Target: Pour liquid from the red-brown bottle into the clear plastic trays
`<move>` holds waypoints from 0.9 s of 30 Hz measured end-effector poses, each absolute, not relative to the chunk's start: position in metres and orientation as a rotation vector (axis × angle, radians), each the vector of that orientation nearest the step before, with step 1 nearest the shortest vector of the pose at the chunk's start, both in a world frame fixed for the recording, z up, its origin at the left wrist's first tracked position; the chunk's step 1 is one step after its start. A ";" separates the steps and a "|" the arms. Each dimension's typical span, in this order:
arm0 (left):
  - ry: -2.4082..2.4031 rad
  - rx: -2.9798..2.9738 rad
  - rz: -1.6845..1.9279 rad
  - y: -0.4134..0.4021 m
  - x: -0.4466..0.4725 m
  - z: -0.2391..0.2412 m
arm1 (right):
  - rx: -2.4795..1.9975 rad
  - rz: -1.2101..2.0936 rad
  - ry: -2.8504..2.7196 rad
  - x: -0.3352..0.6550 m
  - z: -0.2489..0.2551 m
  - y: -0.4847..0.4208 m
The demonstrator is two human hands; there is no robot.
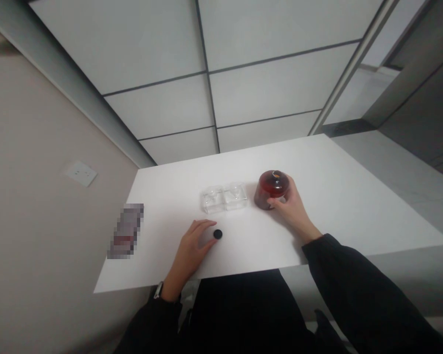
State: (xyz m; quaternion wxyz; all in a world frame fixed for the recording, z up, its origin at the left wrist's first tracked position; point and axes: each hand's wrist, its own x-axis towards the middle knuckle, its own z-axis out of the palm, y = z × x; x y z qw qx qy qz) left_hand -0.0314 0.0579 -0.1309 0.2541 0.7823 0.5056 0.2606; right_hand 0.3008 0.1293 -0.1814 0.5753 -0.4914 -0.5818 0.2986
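My right hand [290, 205] is wrapped round the right side of a dark red see-through bottle [265, 191] with a sloping shoulder and a small opening on top. The bottle stands upright on the white table [162, 196]. Lower left of it, my left hand [195, 243] rests with thumb and fingers apart in a wide curve. A small round black cap [217, 234] lies on the table by the tip of its thumb; whether they touch is hard to tell. Beyond the cap sits a clear plastic tray [224, 199] with two compartments, left of the bottle.
A blurred-out flat object [126, 230] lies at the table's left edge. Behind the table rises a pale panelled door [162, 105] with dark strips. The wall at left carries a white socket [81, 173].
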 end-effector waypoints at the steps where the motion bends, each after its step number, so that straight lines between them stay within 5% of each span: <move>1: 1.374 2.127 0.740 0.059 -0.034 -0.127 | -1.136 0.700 -1.354 0.302 -0.181 0.127; 8: 1.467 2.140 0.902 0.104 -0.039 -0.097 | -1.114 -0.066 -1.244 0.271 -0.139 0.075; 12: 1.362 2.109 0.842 0.143 -0.024 -0.105 | -0.956 0.100 -1.872 0.225 -0.102 0.079; 20: 1.276 1.940 0.919 0.161 -0.015 -0.136 | -1.096 -0.113 -2.664 0.169 -0.055 0.164; 27: 1.324 1.946 0.883 0.166 -0.020 -0.145 | -1.081 0.033 -2.930 0.163 -0.054 0.188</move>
